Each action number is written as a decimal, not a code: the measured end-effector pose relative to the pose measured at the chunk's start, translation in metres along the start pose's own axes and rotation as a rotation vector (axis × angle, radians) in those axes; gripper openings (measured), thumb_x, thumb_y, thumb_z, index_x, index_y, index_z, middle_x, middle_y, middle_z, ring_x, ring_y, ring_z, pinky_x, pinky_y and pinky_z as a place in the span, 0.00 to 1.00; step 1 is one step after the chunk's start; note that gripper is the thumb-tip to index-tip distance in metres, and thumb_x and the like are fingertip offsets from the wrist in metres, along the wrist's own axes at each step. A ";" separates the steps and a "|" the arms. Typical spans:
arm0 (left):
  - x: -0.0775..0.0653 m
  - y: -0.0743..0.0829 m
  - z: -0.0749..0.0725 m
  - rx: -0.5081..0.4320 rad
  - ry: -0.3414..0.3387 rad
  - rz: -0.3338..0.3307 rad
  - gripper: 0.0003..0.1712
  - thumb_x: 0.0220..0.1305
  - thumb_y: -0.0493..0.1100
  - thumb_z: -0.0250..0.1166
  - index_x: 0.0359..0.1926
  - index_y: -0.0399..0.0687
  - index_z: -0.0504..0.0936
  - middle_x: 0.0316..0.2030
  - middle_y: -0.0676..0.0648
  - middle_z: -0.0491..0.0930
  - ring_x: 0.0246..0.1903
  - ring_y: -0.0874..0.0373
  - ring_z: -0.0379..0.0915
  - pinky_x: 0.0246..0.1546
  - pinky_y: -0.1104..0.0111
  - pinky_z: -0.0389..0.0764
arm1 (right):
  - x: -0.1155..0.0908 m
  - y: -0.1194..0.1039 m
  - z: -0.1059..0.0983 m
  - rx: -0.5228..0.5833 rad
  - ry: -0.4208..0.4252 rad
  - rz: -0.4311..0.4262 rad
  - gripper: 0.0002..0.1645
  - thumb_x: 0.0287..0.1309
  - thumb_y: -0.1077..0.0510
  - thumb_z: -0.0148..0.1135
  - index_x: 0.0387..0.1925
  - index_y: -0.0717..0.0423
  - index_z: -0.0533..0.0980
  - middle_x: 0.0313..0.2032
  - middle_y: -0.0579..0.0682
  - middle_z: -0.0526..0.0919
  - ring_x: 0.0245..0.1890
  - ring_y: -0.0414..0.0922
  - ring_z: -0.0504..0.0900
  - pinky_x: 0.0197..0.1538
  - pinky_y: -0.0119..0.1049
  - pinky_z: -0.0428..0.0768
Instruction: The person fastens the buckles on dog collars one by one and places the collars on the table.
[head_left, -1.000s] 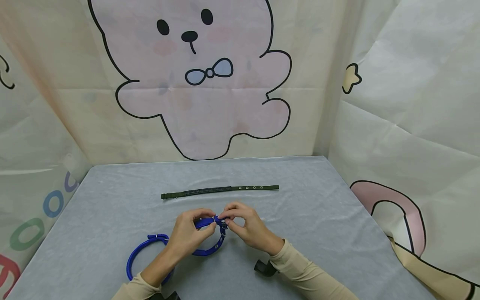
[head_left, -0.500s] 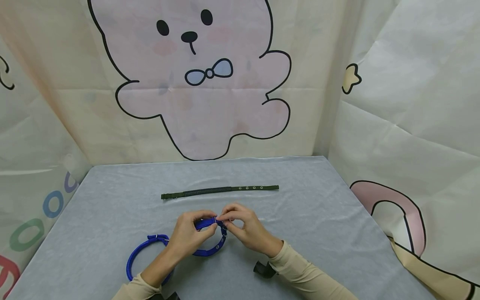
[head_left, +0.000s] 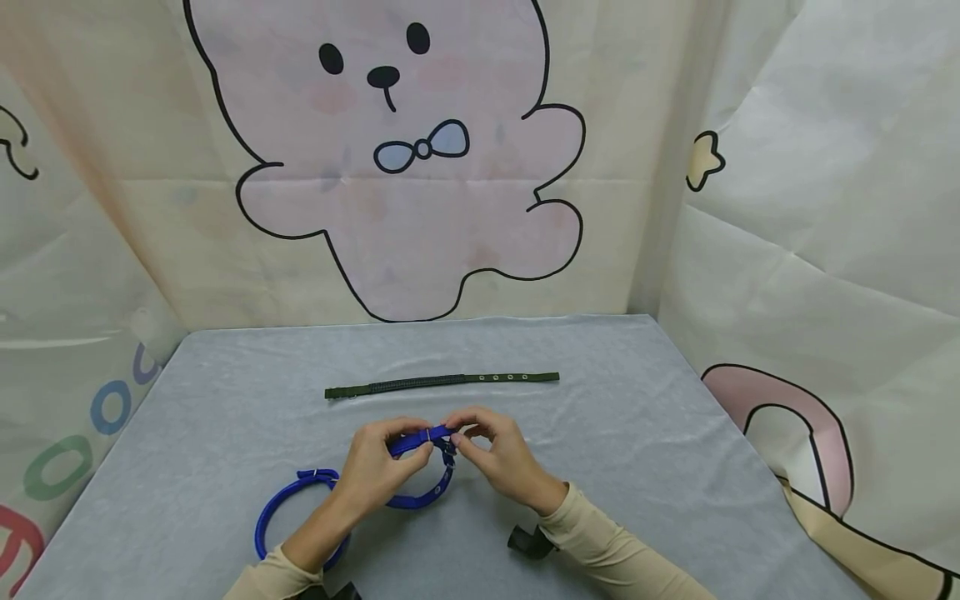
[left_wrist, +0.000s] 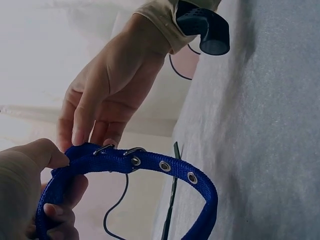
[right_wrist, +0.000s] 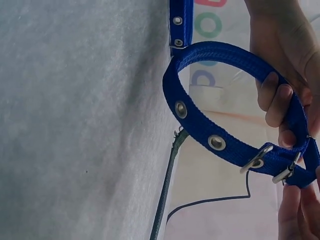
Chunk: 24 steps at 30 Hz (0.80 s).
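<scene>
While a cloth backdrop (head_left: 420,217) printed with a cartoon bear fills the upper half of the frame, a pale grey-blue surface (head_left: 615,450) spans the lower half. Beige sleeves (head_left: 618,542) enter from the bottom edge. A dark green strap (head_left: 442,381) lies straightened near the centre, its row of holes towards the right. At lower left, a resting blue band (head_left: 262,517) forms a ring, partly hidden behind the left forearm. At lower centre, the left hand (head_left: 381,458) has its grip clamped on the held blue band (head_left: 416,502), thumb against fingers; the right hand (head_left: 501,457), just right of it, pinches the same band near its fastening. This band (best seen at the right of the right wrist view) is looped round on itself. A black device (head_left: 529,542) sits by the right cuff. Smallest are the band's metal buckle (right_wrist: 284,175) and round metal eyelets (right_wrist: 216,142).
</scene>
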<state>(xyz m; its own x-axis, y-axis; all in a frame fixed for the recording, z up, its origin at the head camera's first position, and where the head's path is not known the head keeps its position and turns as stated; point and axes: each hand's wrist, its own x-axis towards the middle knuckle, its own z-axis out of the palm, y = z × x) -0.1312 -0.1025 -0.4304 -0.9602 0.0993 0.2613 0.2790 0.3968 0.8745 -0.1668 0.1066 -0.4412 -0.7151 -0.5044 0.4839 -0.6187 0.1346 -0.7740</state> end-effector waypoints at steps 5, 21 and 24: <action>0.000 -0.001 0.000 -0.003 -0.001 0.013 0.10 0.58 0.34 0.73 0.42 0.45 0.89 0.34 0.47 0.89 0.24 0.68 0.72 0.23 0.75 0.72 | -0.001 -0.001 -0.001 0.058 0.008 0.027 0.06 0.68 0.65 0.62 0.44 0.60 0.82 0.49 0.62 0.84 0.50 0.47 0.85 0.50 0.38 0.86; 0.000 -0.002 -0.001 -0.036 0.004 0.013 0.14 0.62 0.38 0.72 0.50 0.46 0.89 0.46 0.42 0.89 0.38 0.62 0.85 0.36 0.76 0.82 | -0.002 -0.003 -0.003 0.008 -0.130 0.022 0.17 0.71 0.62 0.59 0.57 0.60 0.82 0.61 0.59 0.80 0.57 0.53 0.82 0.51 0.36 0.83; 0.000 -0.002 -0.001 -0.053 0.003 0.009 0.15 0.64 0.41 0.72 0.52 0.45 0.88 0.48 0.42 0.88 0.43 0.58 0.86 0.38 0.76 0.82 | -0.001 -0.003 -0.003 -0.005 -0.126 0.019 0.18 0.71 0.61 0.59 0.59 0.59 0.80 0.62 0.59 0.79 0.59 0.52 0.80 0.51 0.36 0.82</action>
<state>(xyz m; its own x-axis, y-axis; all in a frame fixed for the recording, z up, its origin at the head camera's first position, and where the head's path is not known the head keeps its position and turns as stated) -0.1320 -0.1047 -0.4319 -0.9575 0.0999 0.2706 0.2884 0.3473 0.8923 -0.1651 0.1090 -0.4381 -0.6808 -0.6045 0.4136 -0.6071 0.1499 -0.7803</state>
